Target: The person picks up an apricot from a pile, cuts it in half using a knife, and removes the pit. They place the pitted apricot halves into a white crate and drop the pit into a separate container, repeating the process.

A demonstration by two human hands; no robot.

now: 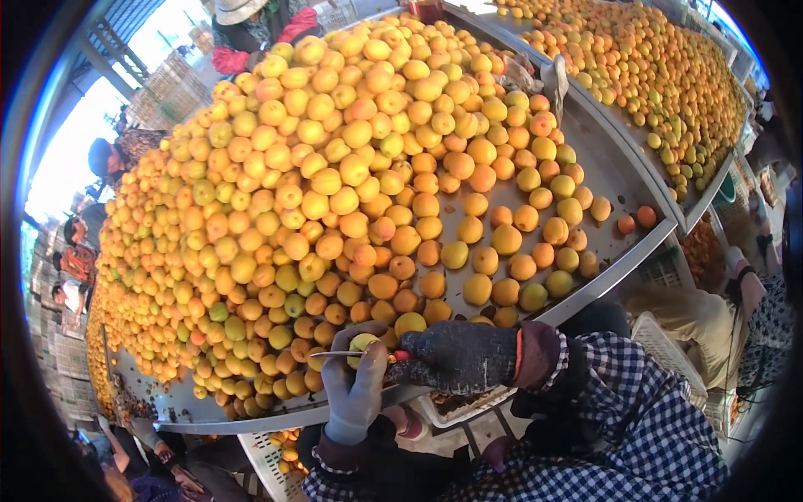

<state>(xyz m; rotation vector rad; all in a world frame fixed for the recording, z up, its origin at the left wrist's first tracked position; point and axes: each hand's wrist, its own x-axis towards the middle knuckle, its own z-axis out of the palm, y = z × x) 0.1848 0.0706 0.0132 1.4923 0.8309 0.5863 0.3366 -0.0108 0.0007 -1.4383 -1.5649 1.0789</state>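
My left hand (351, 396), in a light grey glove, grips a yellow-green apricot (362, 341) at the near edge of a large fruit heap. My right hand (460, 358), in a dark, worn glove, is closed around the red handle of a small knife (402, 356). Its thin blade points left, across the apricot and close to my left thumb. Fingers of both hands partly hide the apricot, so I cannot tell whether it is cut. Just beyond the hands, orange and yellow apricots (351, 171) lie piled on a metal table.
The metal table's raised rim (615, 280) curves past my hands. A second apricot heap (644, 71) lies at the far right. White plastic crates (272, 468) stand below the rim. Other people sit around the table, one in a pale hat (238, 10) at the far side.
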